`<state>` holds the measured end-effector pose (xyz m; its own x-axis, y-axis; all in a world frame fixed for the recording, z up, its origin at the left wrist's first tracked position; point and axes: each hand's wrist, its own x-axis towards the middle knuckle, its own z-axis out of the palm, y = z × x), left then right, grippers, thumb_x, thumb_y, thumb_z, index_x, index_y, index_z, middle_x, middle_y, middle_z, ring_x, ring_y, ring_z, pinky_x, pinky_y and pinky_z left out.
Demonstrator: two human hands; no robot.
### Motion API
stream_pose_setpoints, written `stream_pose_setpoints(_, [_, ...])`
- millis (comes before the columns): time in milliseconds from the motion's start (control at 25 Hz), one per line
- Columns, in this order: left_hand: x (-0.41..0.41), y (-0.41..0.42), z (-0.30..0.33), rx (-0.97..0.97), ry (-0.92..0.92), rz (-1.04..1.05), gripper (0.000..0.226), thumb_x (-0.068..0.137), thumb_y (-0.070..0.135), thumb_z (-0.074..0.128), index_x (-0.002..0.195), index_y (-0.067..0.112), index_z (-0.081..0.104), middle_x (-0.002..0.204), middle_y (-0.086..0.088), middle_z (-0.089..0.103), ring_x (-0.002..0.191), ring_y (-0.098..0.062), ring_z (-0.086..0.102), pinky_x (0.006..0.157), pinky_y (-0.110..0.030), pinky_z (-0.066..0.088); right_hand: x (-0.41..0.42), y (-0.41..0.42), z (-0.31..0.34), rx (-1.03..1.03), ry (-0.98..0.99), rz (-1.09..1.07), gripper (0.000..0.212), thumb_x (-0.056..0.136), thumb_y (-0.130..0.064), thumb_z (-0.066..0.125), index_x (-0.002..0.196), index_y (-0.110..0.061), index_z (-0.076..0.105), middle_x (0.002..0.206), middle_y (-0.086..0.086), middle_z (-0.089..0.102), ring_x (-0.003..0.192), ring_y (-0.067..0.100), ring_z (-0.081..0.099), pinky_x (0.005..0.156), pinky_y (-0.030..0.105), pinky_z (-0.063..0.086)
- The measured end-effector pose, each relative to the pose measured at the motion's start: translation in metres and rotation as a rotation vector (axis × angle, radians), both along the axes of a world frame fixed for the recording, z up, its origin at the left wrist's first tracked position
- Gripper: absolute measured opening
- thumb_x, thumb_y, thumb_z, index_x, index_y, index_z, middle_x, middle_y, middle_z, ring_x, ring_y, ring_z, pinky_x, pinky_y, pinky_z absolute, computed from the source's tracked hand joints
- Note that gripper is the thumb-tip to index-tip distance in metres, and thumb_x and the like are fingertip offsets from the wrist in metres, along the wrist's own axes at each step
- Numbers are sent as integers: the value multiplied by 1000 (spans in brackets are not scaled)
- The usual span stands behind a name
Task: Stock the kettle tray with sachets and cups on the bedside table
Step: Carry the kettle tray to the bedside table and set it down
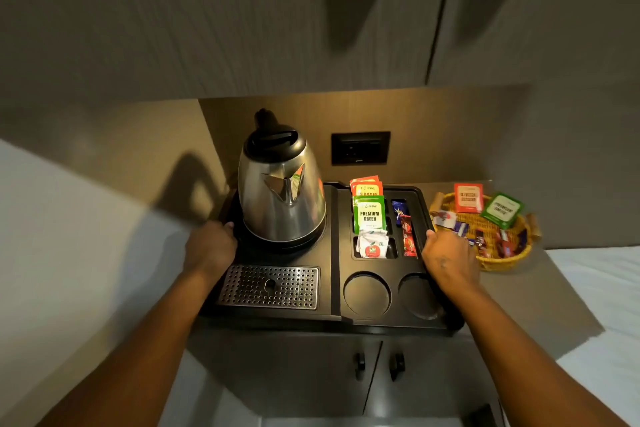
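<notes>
A black kettle tray [334, 253] sits on the bedside table. A steel kettle [281, 194] stands on its back left part, with a perforated drip grate [269, 286] in front. Slots at the back right hold orange sachets [367, 188], green sachets [370, 215], a white sachet [372, 246] and thin stick sachets [408, 236]. Two round cup wells [367, 295] at the front right hold nothing. My left hand [209, 248] grips the tray's left edge. My right hand [448, 262] grips its right edge.
A yellow wicker basket [509, 258] with several loose sachets stands right of the tray on the table [540, 302]. A black wall socket [360, 147] is behind the tray. Cabinet doors with two handles [379, 364] are below. White bedding lies at both sides.
</notes>
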<state>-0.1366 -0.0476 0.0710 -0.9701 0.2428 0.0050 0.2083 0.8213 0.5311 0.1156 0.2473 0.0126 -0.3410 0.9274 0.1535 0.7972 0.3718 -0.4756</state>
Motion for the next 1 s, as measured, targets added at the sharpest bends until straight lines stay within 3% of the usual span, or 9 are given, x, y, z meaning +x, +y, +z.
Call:
stream_pose_setpoints(160, [54, 39, 13, -46, 94, -123, 37, 103, 29, 48, 80, 3, 61, 73, -16, 61, 63, -28, 54, 54, -33, 37, 92, 6, 18, 35, 52, -120, 41, 96, -39, 40, 84, -8, 65, 69, 11, 58, 65, 29, 55, 59, 35, 43])
stream_pose_setpoints(320, [167, 98, 11, -54, 137, -343, 38, 101, 31, 50, 81, 3, 67, 78, -21, 66, 65, -33, 55, 56, -33, 41, 264, -4, 26, 63, 38, -296, 41, 95, -39, 40, 83, -8, 65, 80, 16, 67, 66, 32, 58, 62, 37, 49])
stream_pose_setpoints(400, [253, 128, 6, -48, 131, -501, 38, 102, 30, 48, 80, 4, 66, 80, -21, 66, 66, -33, 55, 57, -34, 40, 375, -24, 31, 62, 35, -438, 41, 94, -38, 40, 79, -8, 64, 82, 19, 67, 64, 33, 51, 59, 34, 41])
stream_pose_setpoints(600, [475, 184, -1, -4, 156, -960, 41, 102, 21, 48, 71, 0, 61, 81, -26, 67, 80, -42, 63, 62, -37, 38, 622, -98, 45, 62, -3, -790, 42, 93, -37, 40, 78, -6, 64, 85, 22, 67, 74, 40, 60, 60, 34, 38])
stream_pose_setpoints(760, [635, 222, 4, 41, 124, -1138, 38, 103, 26, 47, 85, -4, 64, 94, -28, 68, 89, -44, 61, 67, -38, 40, 771, -159, 50, 66, -7, -1033, 39, 92, -36, 42, 79, -7, 65, 85, 22, 68, 68, 34, 54, 60, 33, 36])
stream_pose_setpoints(840, [711, 242, 4, 45, 98, -1241, 38, 103, 29, 46, 85, -1, 63, 94, -27, 67, 85, -42, 60, 65, -36, 39, 833, -183, 49, 50, -2, -1151, 39, 93, -36, 43, 76, -7, 63, 84, 22, 67, 64, 32, 50, 59, 33, 35])
stream_pose_setpoints(1000, [867, 293, -10, 39, 70, -1396, 39, 102, 31, 45, 82, 1, 62, 92, -25, 67, 71, -33, 52, 63, -35, 40, 958, -198, 39, 58, -2, -1339, 39, 93, -33, 46, 81, -2, 66, 87, 26, 67, 77, 42, 62, 61, 36, 39])
